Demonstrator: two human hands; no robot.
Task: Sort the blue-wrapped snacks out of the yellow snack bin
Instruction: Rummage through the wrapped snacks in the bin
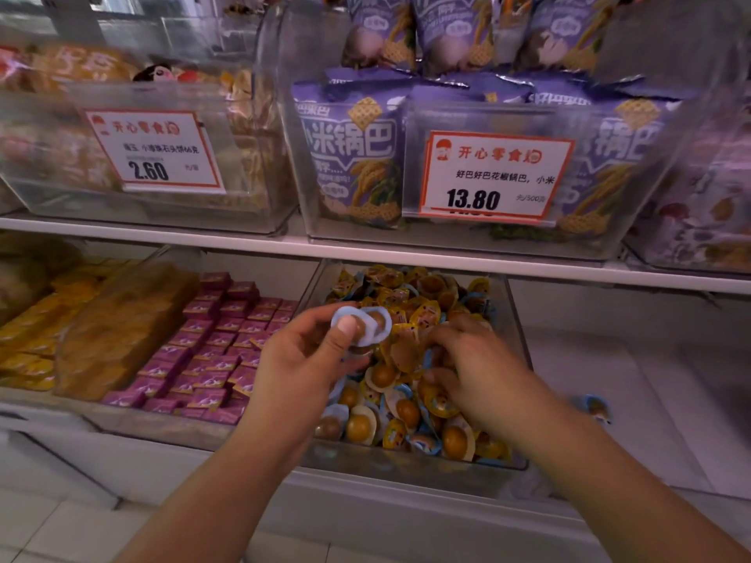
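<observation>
Occupying the lower shelf, the clear plastic bin of yellow snack packs (516, 343) holds mixed stock. The right hand (475, 371) digs into the pile, fingers curled, grasp indeterminate. The left hand (302, 359) pinches two blue-rimmed round snack packs (372, 325) above the bin, evidently collecting them for removal.

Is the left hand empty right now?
No, the left hand pinches blue-wrapped snacks between thumb and fingers above the snack bin.

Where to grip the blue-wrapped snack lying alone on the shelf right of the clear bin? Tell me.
Pinch the blue-wrapped round snack by its thin flat blue rim, coming from above with the right hand. It seems to lie flat and apart from the clear plastic bin, so nothing crowds the rim; blur hides finer detail.
</observation>
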